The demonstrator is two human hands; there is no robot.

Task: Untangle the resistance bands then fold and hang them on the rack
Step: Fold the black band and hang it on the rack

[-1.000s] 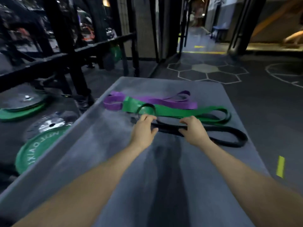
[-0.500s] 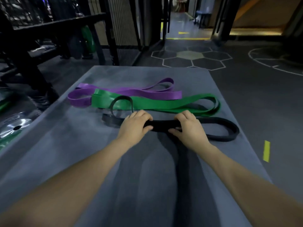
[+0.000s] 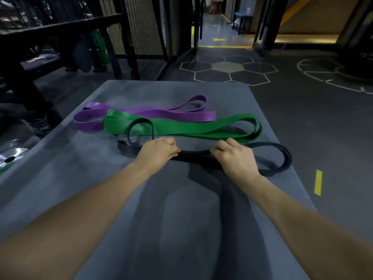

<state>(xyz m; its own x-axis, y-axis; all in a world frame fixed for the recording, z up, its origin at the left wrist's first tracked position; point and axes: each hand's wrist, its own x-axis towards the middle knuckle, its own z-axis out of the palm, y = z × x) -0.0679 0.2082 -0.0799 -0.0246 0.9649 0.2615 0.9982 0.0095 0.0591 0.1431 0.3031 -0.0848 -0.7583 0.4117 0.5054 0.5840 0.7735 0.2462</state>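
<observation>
Three resistance bands lie across a grey padded mat (image 3: 181,229). The purple band (image 3: 153,113) is farthest, the green band (image 3: 181,128) sits just in front of it, and the black band (image 3: 193,153) is nearest. One black loop curls up over the green band at the left, and another black loop bulges out to the right. My left hand (image 3: 156,151) and my right hand (image 3: 235,156) both grip the black band's middle stretch, about a hand's width apart, fingers curled around it.
A black metal rack (image 3: 66,27) with a horizontal bar stands at the back left, with a green weight plate (image 3: 100,47) leaning under it. Dark gym floor with hexagon markings (image 3: 228,67) lies beyond the mat. A yellow floor mark (image 3: 318,182) is on the right.
Both hands have closed more tightly on the black band and lifted its middle slightly. The view has shifted, so the bands sit more central and the weight plates at left have left the frame.
</observation>
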